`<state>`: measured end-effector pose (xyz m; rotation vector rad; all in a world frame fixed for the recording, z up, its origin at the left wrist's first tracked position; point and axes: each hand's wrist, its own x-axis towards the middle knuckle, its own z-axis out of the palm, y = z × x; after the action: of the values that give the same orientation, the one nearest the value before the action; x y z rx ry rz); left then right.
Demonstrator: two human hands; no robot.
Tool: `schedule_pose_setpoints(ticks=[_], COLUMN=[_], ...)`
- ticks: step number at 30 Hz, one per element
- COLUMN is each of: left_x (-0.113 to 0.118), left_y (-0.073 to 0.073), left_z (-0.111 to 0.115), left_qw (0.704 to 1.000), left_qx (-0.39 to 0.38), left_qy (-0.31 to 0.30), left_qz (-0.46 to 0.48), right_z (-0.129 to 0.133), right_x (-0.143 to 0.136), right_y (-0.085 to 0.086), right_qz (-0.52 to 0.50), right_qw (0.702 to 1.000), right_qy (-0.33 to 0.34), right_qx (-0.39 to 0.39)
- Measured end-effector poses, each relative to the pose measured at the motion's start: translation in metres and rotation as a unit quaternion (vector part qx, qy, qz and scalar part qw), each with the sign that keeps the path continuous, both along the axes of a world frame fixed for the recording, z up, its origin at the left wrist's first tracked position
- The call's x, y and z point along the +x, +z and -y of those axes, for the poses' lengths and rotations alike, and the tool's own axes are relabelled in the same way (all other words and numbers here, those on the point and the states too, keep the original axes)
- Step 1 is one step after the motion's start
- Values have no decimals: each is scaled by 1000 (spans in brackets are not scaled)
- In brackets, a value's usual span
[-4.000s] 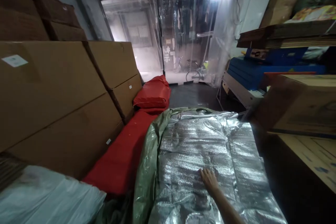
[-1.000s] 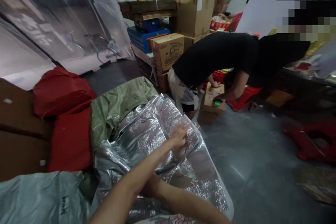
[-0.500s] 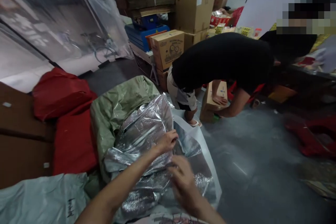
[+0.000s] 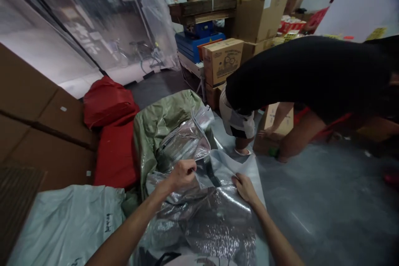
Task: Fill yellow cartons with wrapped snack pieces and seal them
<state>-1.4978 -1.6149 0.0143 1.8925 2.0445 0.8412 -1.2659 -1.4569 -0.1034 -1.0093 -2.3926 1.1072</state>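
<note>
In front of me lies a shiny silver foil-lined bag (image 4: 224, 216) with a white outer side. My left hand (image 4: 183, 174) pinches its edge near the middle. Further right, my right hand (image 4: 245, 187) grips the white-edged side of the same bag, its thumb and fingers closed. Between the hands the bag's mouth is spread, with a dark gap showing. More crumpled silver foil lies beyond my left hand, inside a green woven sack (image 4: 165, 110). What the bags contain is hidden.
A co-worker in a black top (image 4: 299, 75) bends over a cardboard box (image 4: 276, 126) at the right. Red bags (image 4: 115, 153) and stacked brown cartons (image 4: 65, 133) stand left. A whitish sack (image 4: 75, 220) lies at the lower left. Grey floor (image 4: 305, 199) extends right.
My hands have moved apart, the right one going right onto the bag's white edge. The bag's mouth has spread. My view has turned left, and the co-worker stays bent over the box.
</note>
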Motion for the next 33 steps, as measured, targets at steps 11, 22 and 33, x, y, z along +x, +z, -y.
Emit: schedule_pose_setpoints(ticks=[11, 22, 33], left_x=[-7, 28, 87], left_y=[16, 39, 47], left_z=[1, -13, -53], left_qw=[1000, 998, 983], left_qx=[8, 55, 120], left_qy=[-18, 15, 138], left_qz=[11, -12, 8], right_z=[16, 10, 1], right_x=[40, 75, 129], right_y=[4, 12, 12], right_qz=[-49, -102, -223], right_qw=[994, 972, 919], right_qy=[-99, -200, -314], right_qx=[-21, -71, -90])
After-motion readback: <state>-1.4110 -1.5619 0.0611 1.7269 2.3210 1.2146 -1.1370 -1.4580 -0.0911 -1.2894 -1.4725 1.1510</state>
